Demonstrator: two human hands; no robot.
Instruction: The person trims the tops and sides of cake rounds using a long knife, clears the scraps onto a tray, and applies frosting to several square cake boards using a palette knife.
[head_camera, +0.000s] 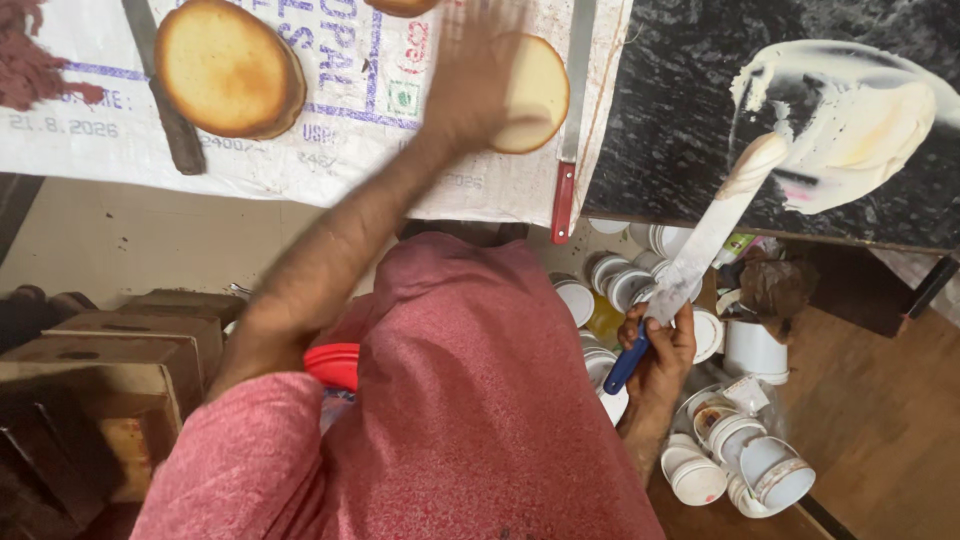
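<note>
The right hand (660, 345) has its fingers wrapped tight round the blue handle of a palette knife (705, 235), whose long blade runs up and to the right, its cream-coated tip reaching a mound of white cream (850, 130) on the dark stone slab (670, 110). The left hand (475, 70), blurred, lies spread on a pale round cake layer (535, 92) on the printed sack cloth (350, 130). A red-handled knife (570, 130) lies just beside that layer; a browner cake (228, 68) sits well apart. White cups (735, 450) crowd below.
</note>
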